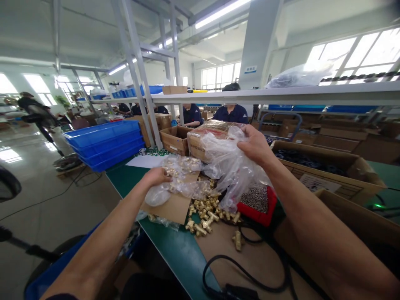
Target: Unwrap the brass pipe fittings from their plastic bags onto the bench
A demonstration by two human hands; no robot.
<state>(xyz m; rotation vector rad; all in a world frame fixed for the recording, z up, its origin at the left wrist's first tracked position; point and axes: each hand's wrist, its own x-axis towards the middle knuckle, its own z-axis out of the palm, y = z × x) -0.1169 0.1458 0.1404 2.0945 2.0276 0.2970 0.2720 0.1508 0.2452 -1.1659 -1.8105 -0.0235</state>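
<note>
My right hand is raised over the bench, its fingers closed on a crumpled clear plastic bag that hangs down towards a pile of brass fittings. My left hand is closed at the edge of another clear plastic bag with brass fittings inside; its fingertips are partly hidden. Under that bag lies a flat cardboard piece. One brass fitting lies apart from the pile, nearer to me. A red tray of small metal parts stands below my right wrist.
Blue crates are stacked at the left. A taped carton stands behind the bags, and an open box of black parts at the right. A black cable loops across the front. A shelf spans above; co-workers sit beyond.
</note>
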